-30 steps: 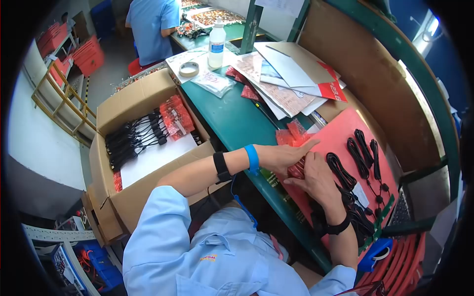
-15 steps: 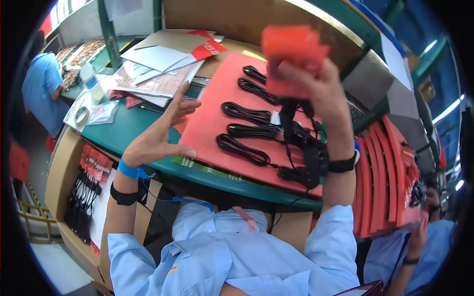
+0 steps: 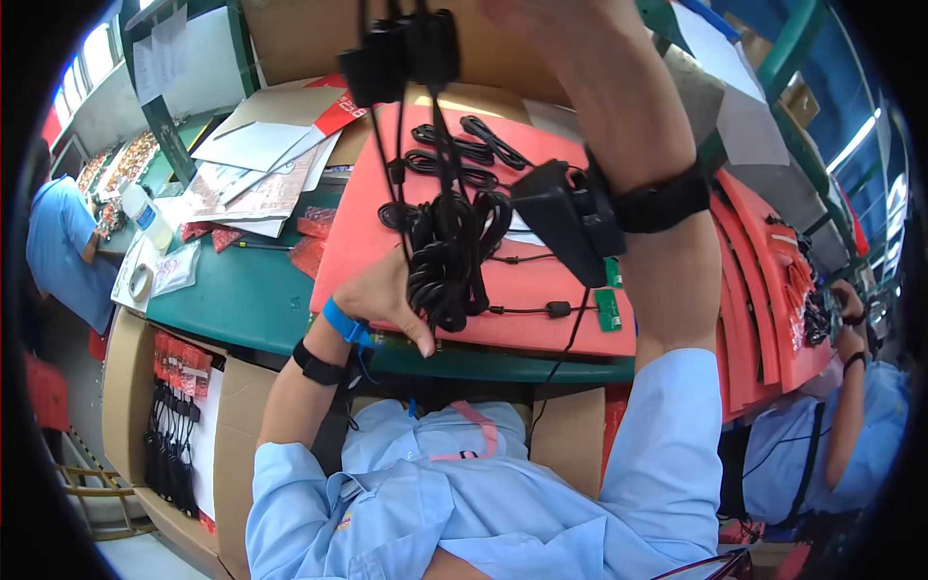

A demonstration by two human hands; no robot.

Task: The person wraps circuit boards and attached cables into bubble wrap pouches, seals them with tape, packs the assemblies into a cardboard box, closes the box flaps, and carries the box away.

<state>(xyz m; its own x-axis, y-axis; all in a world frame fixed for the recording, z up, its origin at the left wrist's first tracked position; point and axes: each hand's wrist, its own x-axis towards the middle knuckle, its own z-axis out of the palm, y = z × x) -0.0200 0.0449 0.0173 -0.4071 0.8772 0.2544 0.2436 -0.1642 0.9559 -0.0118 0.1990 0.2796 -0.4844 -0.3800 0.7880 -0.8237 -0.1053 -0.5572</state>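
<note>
My left hand (image 3: 385,298) is beside and partly behind a hanging bundle of coiled black cables (image 3: 449,256). Its thumb is spread away, the other fingers are mostly hidden by the bundle, and no grip shows. My right hand (image 3: 551,14) is raised at the top edge, its fingers cut off by the frame. Black connectors (image 3: 401,56) hang beside it, with thin cables running down to the bundle. Behind lies a pink foam sheet (image 3: 362,208) with more coiled black cables (image 3: 493,142) and small green boards (image 3: 608,311). A black box-shaped device (image 3: 561,217) is by my right wristband.
An open carton (image 3: 237,435) at the lower left holds black cables and red bubble-wrapped packs (image 3: 182,362). Papers (image 3: 256,145), a bottle (image 3: 145,215) and tape (image 3: 141,282) lie on the green table (image 3: 232,300). Pink foam sheets (image 3: 739,309) stand at right, near a co-worker's arm (image 3: 851,406).
My right hand has risen to the top edge, and the red pack it held is out of view. The cable bundle now hangs further left, at my left hand, which has moved right.
</note>
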